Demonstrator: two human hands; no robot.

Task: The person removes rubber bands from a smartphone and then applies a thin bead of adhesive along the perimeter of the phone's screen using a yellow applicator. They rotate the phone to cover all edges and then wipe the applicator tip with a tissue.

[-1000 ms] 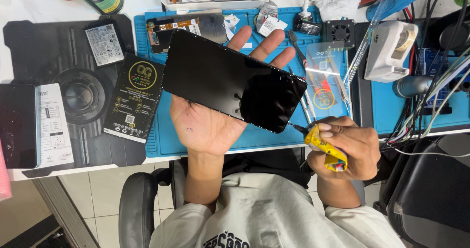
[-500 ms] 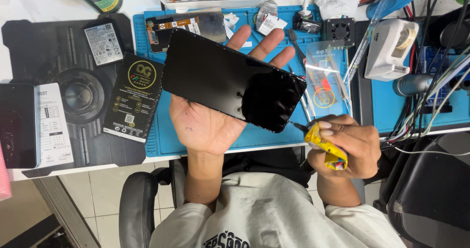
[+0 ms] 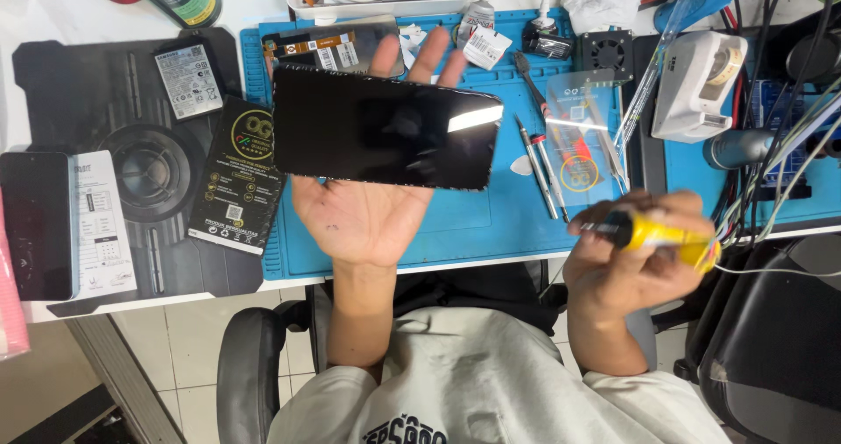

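Two hands work over the bench [image 3: 53, 6]. The left hand [image 3: 372, 212] lies palm up, fingers spread, with a glossy black phone screen [image 3: 385, 127] resting flat across its fingers; the panel is a thin rectangle with rounded corners, and its smooth glass catches a white glare near the right end. The right hand [image 3: 635, 260] is closed around a small yellow glue tube [image 3: 661, 234] with a dark tip pointing left, held off the front edge of the bench and well apart from the screen; whether the cap is on is hard to tell.

Under the screen lies a blue rubbery work mat [image 3: 491, 216], its lower middle bare. Just right of the screen, thin metal tweezers [image 3: 536, 165] and a clear plastic film [image 3: 583, 129] lie on the mat. To the left, a matte black packet [image 3: 238, 177] overlaps the mat's edge. A white tape dispenser [image 3: 701, 85] stands at the right.
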